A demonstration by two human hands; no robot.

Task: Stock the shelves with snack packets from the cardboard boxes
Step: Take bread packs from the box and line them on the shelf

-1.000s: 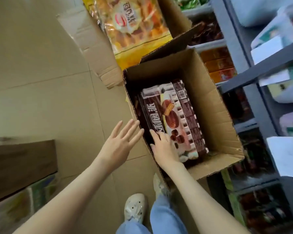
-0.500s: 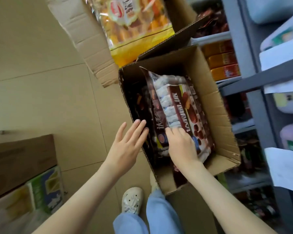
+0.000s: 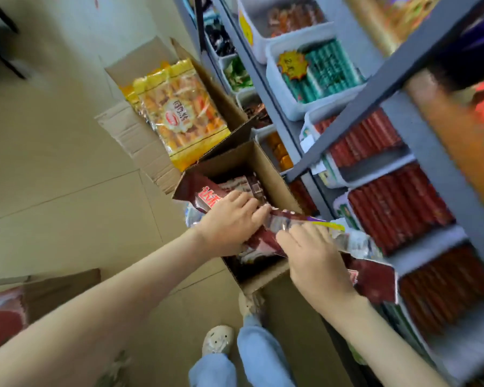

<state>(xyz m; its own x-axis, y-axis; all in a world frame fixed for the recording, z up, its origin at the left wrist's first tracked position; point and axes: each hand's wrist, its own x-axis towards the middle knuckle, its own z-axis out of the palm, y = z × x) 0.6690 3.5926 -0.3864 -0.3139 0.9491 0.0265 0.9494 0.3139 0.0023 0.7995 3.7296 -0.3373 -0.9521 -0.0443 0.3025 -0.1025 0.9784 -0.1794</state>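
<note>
Over box, packet (left hand, right hand)

Motion blur smeared the shelves on the right of the frame, leaving their price tags unreadable. The brown packet hid most of the near box's inside. The left hand and right hand covered the packet's middle. A red pack at lower left was cut off by the frame's edge.

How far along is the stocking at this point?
Done: shelf trays already hold red packets. In hand: left hand and right hand grip brown packets raised over the near box. Left: others show inside that box, and the far box holds yellow packets.
</note>
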